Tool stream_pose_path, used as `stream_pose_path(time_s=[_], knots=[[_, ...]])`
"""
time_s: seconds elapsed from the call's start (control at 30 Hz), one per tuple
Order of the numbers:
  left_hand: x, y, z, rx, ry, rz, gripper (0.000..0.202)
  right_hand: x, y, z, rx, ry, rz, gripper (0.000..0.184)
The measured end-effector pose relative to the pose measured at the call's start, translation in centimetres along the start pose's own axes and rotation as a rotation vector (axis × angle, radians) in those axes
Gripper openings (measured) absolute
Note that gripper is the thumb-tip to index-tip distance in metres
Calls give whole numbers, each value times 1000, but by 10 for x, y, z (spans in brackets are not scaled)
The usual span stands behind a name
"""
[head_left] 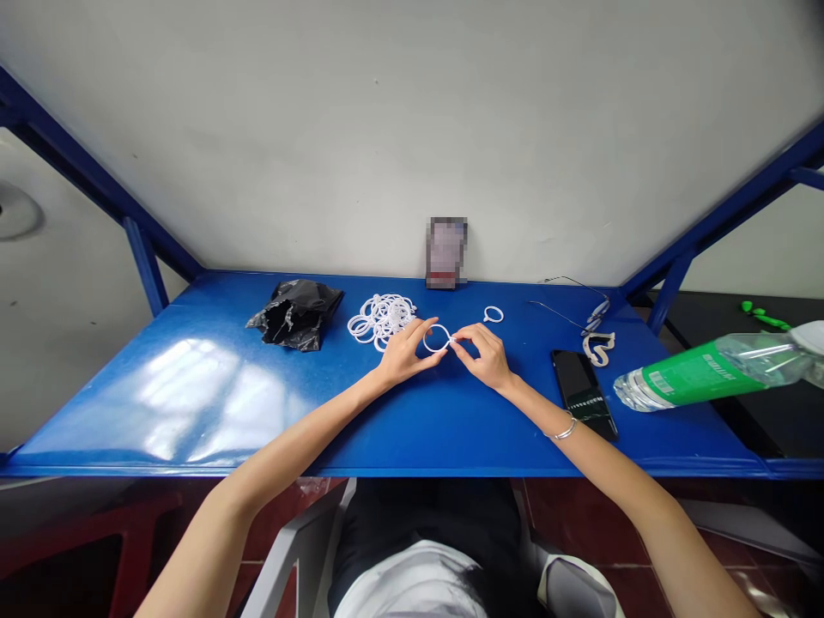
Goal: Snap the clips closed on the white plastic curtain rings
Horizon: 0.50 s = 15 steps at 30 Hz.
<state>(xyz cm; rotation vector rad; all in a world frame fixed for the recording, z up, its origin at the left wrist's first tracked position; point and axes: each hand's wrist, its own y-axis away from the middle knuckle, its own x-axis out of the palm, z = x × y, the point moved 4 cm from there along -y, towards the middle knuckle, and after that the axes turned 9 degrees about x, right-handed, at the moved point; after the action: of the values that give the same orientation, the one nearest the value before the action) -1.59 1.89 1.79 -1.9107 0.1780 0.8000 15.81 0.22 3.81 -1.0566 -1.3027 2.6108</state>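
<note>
A white plastic curtain ring (444, 327) is held upright just above the blue table between both hands. My left hand (402, 354) is closed on the ring's left side, with thumb and fingers along its rim. At the opposite side, my right hand (487, 354) pinches the small eyelet of the ring between thumb and forefinger. Just left of my left hand lies a heap of similar white rings (379, 318), partly hidden by that hand. One single white ring (493, 314) lies apart, beyond my right hand.
Left of the heap sits a crumpled black plastic bag (299, 313). A phone (446, 253) leans on the wall. To the right are a dark phone (583, 390), eyeglasses (597, 315), a whitish curved item (600, 350) and a green-labelled water bottle (701, 373). Blue braces flank the table (386, 438).
</note>
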Motion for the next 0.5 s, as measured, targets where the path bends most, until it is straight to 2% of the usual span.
stream_pose_path(time_s=[0.5], knots=[[-4,-3,-5,36,-15,-20,42,0,2,0,-47,7,-11,5]])
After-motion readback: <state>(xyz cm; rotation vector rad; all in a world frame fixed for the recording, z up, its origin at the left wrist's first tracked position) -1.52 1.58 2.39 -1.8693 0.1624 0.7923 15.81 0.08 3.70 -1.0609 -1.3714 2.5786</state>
